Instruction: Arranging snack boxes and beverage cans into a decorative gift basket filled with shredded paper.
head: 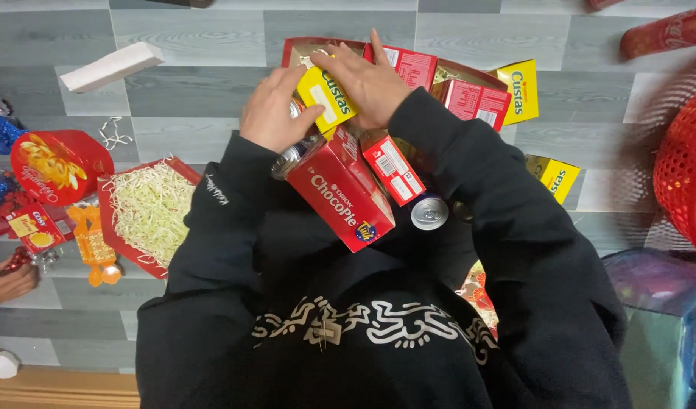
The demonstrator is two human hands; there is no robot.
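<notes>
My left hand (274, 110) and my right hand (369, 80) both grip a yellow snack box (327, 97), held over a pile of boxes on the floor. Right below it lies a large red snack box (340, 193) tilted against my chest, with a smaller red box (393, 168) beside it. A silver drink can (429, 211) stands under my right forearm, and another can (293, 157) pokes out under my left wrist. More red boxes (469, 98) and yellow boxes (520, 89) lie behind the pile. My black sleeves hide much of the pile.
A red tray of shredded paper (147, 208) lies at left, beside a round red tin (59, 165) and gold-wrapped items (94, 244). Another person's hand (7, 282) shows at the left edge. A red mesh basket (685, 167) stands at right, a white box (112, 66) at upper left.
</notes>
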